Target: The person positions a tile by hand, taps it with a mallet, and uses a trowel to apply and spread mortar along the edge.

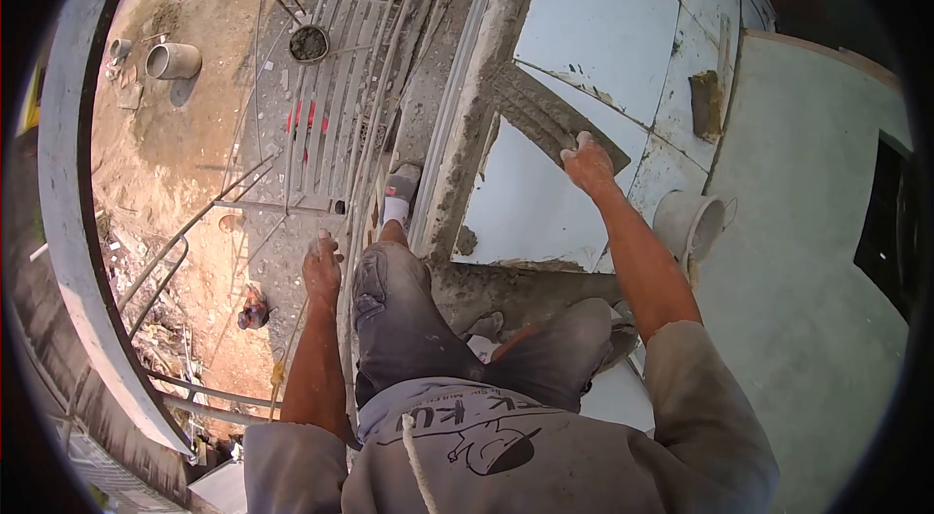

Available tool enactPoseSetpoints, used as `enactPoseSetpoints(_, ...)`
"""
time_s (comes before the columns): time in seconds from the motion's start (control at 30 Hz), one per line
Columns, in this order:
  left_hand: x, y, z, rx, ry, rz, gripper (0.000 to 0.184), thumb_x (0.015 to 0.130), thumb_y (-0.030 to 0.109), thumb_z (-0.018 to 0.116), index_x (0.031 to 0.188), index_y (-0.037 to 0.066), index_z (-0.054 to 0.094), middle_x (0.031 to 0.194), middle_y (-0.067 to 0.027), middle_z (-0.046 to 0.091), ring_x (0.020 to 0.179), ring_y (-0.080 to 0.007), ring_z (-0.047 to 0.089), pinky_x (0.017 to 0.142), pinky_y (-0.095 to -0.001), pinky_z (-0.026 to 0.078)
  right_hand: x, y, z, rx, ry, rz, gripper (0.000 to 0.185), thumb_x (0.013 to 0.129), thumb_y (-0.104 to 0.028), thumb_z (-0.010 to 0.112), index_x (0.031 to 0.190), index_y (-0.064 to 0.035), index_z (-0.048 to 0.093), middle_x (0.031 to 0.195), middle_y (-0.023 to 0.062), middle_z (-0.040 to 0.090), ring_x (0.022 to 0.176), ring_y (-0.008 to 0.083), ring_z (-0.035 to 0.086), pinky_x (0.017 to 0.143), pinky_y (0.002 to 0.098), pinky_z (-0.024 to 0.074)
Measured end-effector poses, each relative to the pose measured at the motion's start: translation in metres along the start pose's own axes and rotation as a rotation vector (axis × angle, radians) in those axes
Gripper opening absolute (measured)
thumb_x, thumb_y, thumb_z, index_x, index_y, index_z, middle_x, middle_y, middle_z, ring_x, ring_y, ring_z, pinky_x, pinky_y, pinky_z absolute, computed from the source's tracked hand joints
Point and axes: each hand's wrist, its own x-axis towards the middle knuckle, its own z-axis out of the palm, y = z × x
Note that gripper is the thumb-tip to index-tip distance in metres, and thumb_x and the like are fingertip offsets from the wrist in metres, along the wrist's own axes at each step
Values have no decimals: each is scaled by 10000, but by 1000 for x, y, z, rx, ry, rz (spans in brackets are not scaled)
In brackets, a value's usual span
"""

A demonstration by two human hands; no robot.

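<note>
My right hand (591,164) is closed on a long rectangular plastering float (550,110), smeared with grey mortar. The float lies over pale, smooth panels (593,13), its far end reaching the rough mortar strip (472,140) along their edge. To the left, my left hand (322,269) hangs in the air beside my knee, fingers loosely bent and apart, with nothing visible in it. A dirty white bucket (673,222) stands at the panels' near right corner. Beyond my left hand, a bucket of mortar (309,44) sits at the scaffold.
Slatted scaffold platform (336,115) and metal rails (195,222) lie left, with the ground far below. A large bucket (173,62) and what seems a person (253,308) are down there. My shoe (402,185) rests by the ledge. A brown scrap (705,106) lies on the panels.
</note>
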Motion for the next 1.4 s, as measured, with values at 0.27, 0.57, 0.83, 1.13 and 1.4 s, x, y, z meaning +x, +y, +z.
enactPoseSetpoints(0.27, -18, -10, 46, 358, -189, 124, 520, 983, 419, 353, 993, -47, 583, 874, -231, 630, 778, -345, 618, 703, -406, 472, 77, 29, 47, 93, 240, 153, 370, 874, -293, 558, 1146, -65, 453, 1128, 168, 596, 1087, 337, 573, 896, 524, 412)
enactPoseSetpoints(0.57, -17, -21, 53, 572, -264, 160, 459, 988, 354, 327, 943, -37, 563, 882, -292, 593, 874, -484, 549, 772, -504, 423, 30, 42, 119, -14, 123, -186, 306, 882, -262, 555, 1110, -82, 460, 1039, 142, 598, 1025, 321, 572, 846, 493, 402)
enactPoseSetpoints(0.83, 1, -8, 55, 530, -229, 211, 630, 961, 517, 370, 1100, -65, 566, 928, -208, 645, 738, -260, 660, 668, -353, 499, -90, 63, 230, 22, 61, -434, 187, 842, -163, 543, 1012, -108, 487, 900, 91, 555, 908, 274, 520, 804, 440, 344)
enactPoseSetpoints(1.13, -24, -7, 85, 535, -300, 183, 476, 989, 375, 345, 917, -46, 557, 828, -285, 572, 826, -461, 550, 738, -486, 421, -148, 95, 273, 30, 63, -439, 174, 837, -177, 549, 988, -98, 512, 894, 84, 547, 909, 260, 510, 809, 433, 340)
enactPoseSetpoints(1.4, -23, 0, 91, 705, -345, 276, 486, 989, 369, 339, 967, -55, 576, 903, -291, 599, 882, -461, 562, 772, -485, 432, -182, 139, 272, 260, 285, -448, 266, 820, -255, 635, 983, -77, 523, 831, 83, 576, 824, 261, 580, 722, 419, 450)
